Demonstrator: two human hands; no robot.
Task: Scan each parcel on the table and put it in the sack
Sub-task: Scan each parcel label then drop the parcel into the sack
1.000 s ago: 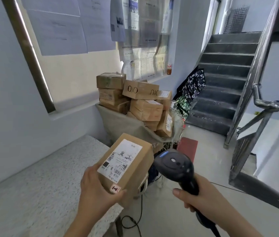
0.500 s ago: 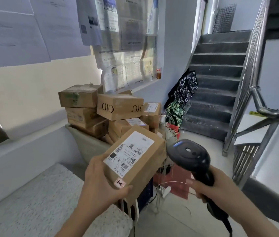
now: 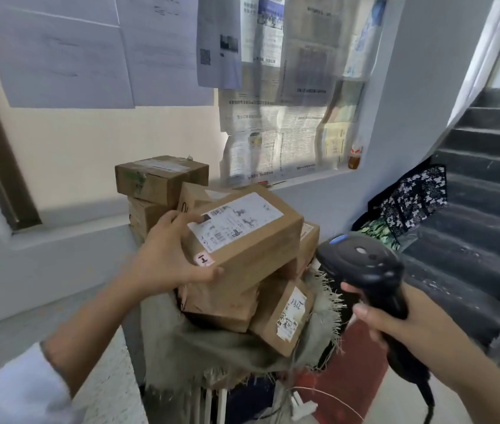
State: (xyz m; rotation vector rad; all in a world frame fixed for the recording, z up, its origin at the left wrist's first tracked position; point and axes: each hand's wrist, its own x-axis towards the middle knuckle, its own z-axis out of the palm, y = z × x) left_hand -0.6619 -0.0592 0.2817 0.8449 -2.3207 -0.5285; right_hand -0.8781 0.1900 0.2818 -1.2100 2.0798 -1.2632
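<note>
At centre of my view, the left hand (image 3: 169, 258) grips the labelled parcel (image 3: 248, 237) by its 9 o'clock end, thumb curled under the near edge beside a small pink sticker, fingers wrapped over the far top corner. I see the parcel label-up and tilted, above the pile of boxes (image 3: 279, 319) heaped in the sack (image 3: 212, 356), whose frayed mouth lies at the parcel's 6 o'clock. At its 3 o'clock, near but apart, is the head of the black scanner (image 3: 362, 264); the right hand (image 3: 411, 328) has its fingers closed round the handle.

I cannot tell whether the parcel's underside touches the box below it. The label print is too blurred to read. The scanner's cable is cut off at the lower edge, and only a speckled corner of the table (image 3: 104, 371) shows at 7 o'clock.

Half a second ago I saw the parcel nearer the table's edge, short of the pile; it now sits over the sack.
</note>
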